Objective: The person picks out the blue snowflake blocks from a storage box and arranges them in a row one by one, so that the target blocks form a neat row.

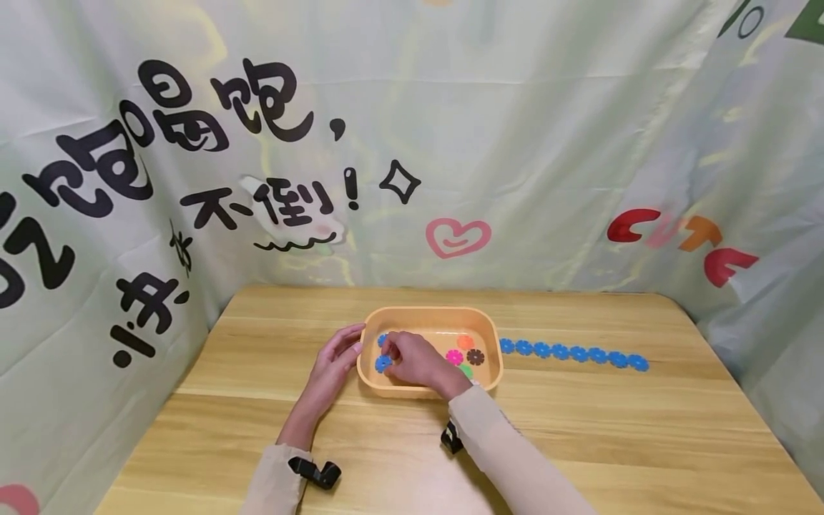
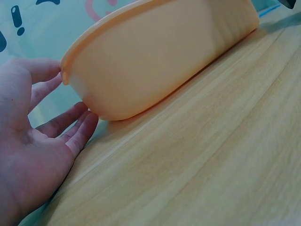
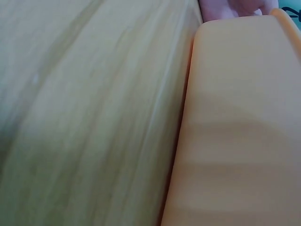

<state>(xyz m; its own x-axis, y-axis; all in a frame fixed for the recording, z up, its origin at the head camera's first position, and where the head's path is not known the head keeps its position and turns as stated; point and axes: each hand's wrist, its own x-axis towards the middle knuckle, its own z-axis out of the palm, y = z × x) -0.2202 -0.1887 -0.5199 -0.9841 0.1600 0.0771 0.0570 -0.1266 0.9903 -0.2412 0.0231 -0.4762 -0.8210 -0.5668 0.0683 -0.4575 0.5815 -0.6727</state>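
An orange plastic basin (image 1: 431,393) stands on the table, holding small flower-shaped discs. My left hand (image 1: 333,372) touches the basin's left end; the left wrist view shows its fingers (image 2: 70,122) fairly straight against the rim and lower wall. Inside the basin, my right hand (image 1: 415,360) reaches down at the left side, fingers bent, beside a blue disc (image 1: 383,364). Whether it pinches a disc is hidden. To its right lie a pink disc (image 1: 454,356), a brown disc (image 1: 476,357), an orange disc (image 1: 465,342) and a partly covered green disc (image 1: 466,370).
A row of several blue discs (image 1: 579,354) runs rightward across the wooden table (image 1: 579,429) from the basin's right end. Printed cloth (image 1: 541,157) hangs behind the table and at both sides. In the right wrist view, the basin's outer wall (image 3: 240,117) fills the right side.
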